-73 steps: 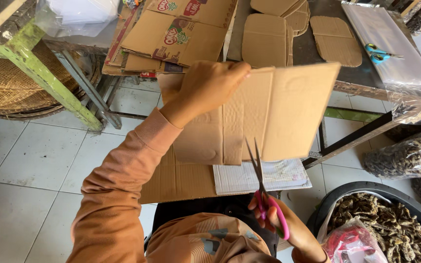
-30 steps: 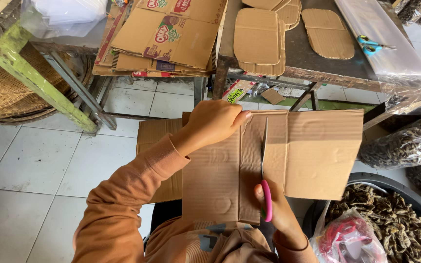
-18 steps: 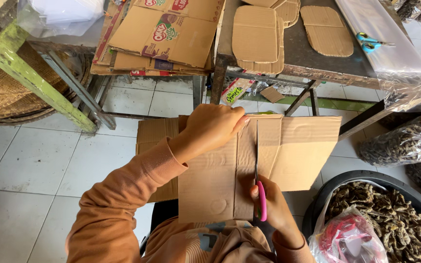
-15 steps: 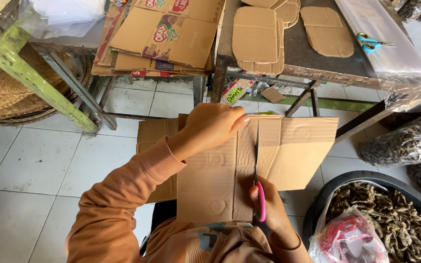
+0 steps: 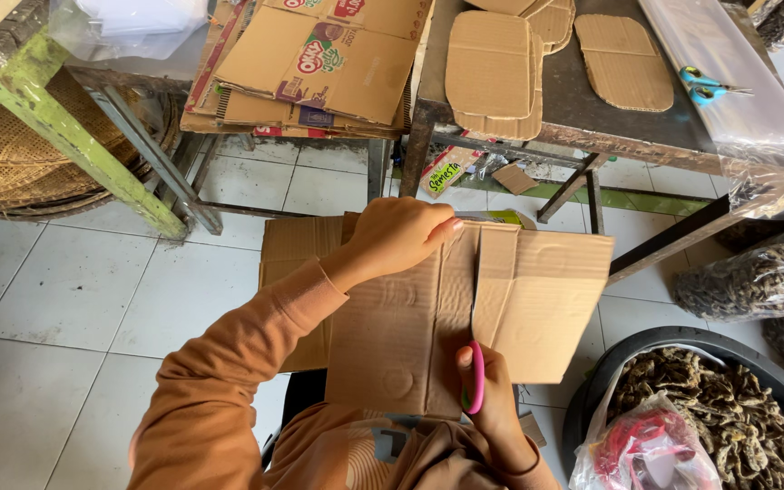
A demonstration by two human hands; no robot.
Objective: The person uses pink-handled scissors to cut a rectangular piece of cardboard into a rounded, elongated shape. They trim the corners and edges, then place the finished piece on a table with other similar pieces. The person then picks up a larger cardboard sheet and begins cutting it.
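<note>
Overhead, a brown cardboard sheet [image 5: 537,299] is held flat above the lap, below the desk [image 5: 592,113]. Left hand [image 5: 396,238] has its grip closed on the sheet's top edge. Right hand [image 5: 492,399] is wrapped around pink-handled scissors [image 5: 475,363], blades in the cardboard.

I counted two pairs of scissors: one pink-handled pair [image 5: 475,377] in my right hand [image 5: 492,399], one blue-handled pair [image 5: 706,86] on the dark table [image 5: 583,109]. Three stacks of rounded brown cardboard cut-outs [image 5: 494,73] lay there.
</note>
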